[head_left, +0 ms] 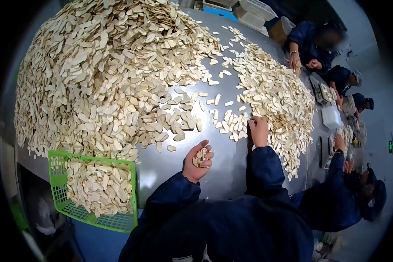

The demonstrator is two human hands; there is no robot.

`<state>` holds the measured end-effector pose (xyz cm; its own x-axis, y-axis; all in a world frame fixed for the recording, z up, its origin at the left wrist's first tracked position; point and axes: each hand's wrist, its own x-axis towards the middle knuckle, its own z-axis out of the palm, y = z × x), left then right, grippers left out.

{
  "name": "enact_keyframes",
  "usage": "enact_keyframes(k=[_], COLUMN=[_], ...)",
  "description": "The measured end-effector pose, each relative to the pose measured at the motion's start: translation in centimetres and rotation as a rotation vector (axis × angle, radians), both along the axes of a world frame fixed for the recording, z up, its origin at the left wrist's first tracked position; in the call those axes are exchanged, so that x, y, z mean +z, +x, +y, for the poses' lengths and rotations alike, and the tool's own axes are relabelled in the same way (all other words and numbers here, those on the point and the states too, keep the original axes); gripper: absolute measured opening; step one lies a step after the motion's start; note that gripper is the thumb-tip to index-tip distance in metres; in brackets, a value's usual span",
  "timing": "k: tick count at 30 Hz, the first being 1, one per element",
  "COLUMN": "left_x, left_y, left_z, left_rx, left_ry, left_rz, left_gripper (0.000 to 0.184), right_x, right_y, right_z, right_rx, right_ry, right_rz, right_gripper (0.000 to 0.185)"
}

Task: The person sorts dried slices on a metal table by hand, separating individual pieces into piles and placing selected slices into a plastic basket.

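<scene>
Pale dried slices form a large pile (96,65) on the left of the metal table (179,163) and a lower pile (270,87) on the right. My left hand (198,161), palm up near the front edge, has its fingers curled round several slices (201,158). Further right, my right hand (258,130) is palm down at the edge of the right pile, beside a small group of slices (232,122). Its fingertips are bent down, and whatever they may hold is hidden.
A green basket (134,192) of slices stands at the front left. Co-workers (308,43) in dark blue work along the right side, near a white container (331,117) and scales. Crates (253,13) stand at the back.
</scene>
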<state>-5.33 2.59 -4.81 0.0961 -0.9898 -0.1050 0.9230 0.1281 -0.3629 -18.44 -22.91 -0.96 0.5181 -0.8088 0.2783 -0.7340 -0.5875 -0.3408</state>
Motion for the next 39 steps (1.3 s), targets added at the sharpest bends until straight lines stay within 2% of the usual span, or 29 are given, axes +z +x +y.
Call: enact_keyframes(k=[1,4,6,8,9,11,13,14,17,18,19,20,21,23,27,29,33,37,38,39], left_x=[0.0,-0.2,-0.2,2.9,3.9,2.5,2.9,3.2,-0.1,1.0,0.9,0.6,0.5,0.5,-0.3,0.0,0.3,0.1,0.1,-0.1], left_y=[0.0,-0.1,0.2,0.6,0.6,0.5,0.4,0.3,0.0,0.2,0.2,0.1,0.0,0.0,0.1,0.1,0.1,0.1,0.1,0.1], left_z=[0.0,0.0,0.0,-0.2,-0.3,-0.2,-0.1,-0.2,-0.3,-0.4,-0.4,-0.3,-0.2,-0.2,0.0,0.1,0.0,-0.2,-0.3,-0.2], left_rx=[0.017,0.08,0.145,0.261,0.315,0.326,0.327,0.299,0.228,0.192,0.18,0.17,0.156,0.151,0.179,0.178,0.188,0.187,0.175,0.172], left_ry=[0.007,0.003,-0.027,0.185,0.29,0.189,0.154,0.264,0.01,0.164,0.133,0.104,0.078,0.067,0.015,0.044,0.064,0.051,0.033,0.046], left_rz=[0.011,0.043,0.058,0.128,0.162,0.105,0.1,0.085,0.1,0.139,0.127,0.114,0.101,0.097,0.05,0.025,0.028,0.019,0.059,0.053], left_gripper=[0.021,0.023,0.026,0.028,0.029,0.028,0.026,0.024,0.021,0.02,0.02,0.02,0.019,0.02,0.021,0.021,0.018,0.02,0.017,0.017], right_x=[-0.1,0.1,1.0,2.0,2.0,4.7,4.2,3.3,1.1,1.7,2.1,2.1,3.3,3.2,2.7,1.6,2.4,1.7,1.2,2.9], right_y=[0.0,-0.1,0.0,0.2,0.1,1.3,0.6,-0.3,-3.2,-3.6,-3.6,-3.3,-1.8,1.3,6.1,6.4,3.9,-2.6,-4.1,-3.7], right_z=[-0.1,0.2,1.0,2.8,3.9,7.8,8.7,8.0,3.9,3.3,2.6,2.3,3.3,5.8,9.2,8.5,5.8,1.3,0.5,2.0], right_rx=[0.039,-0.057,0.024,0.157,0.185,0.146,0.287,0.374,0.107,0.029,-0.044,-0.011,0.038,0.149,0.189,0.213,0.237,0.042,-0.039,-0.2], right_ry=[0.01,-0.124,-0.082,0.022,0.12,0.247,0.204,0.114,-0.086,-0.139,-0.195,-0.203,0.016,0.278,0.059,0.103,0.411,0.28,-0.066,-0.057], right_rz=[-0.014,0.024,-0.02,-0.11,-0.111,-0.045,0.023,0.075,0.18,0.167,0.152,0.082,-0.042,-0.151,0.022,0.016,-0.155,-0.26,0.046,0.13], right_gripper=[0.018,0.017,0.017,0.018,0.024,0.032,0.038,0.035,0.032,0.03,0.028,0.027,0.024,0.021,0.019,0.018,0.013,0.014,0.016,0.02])
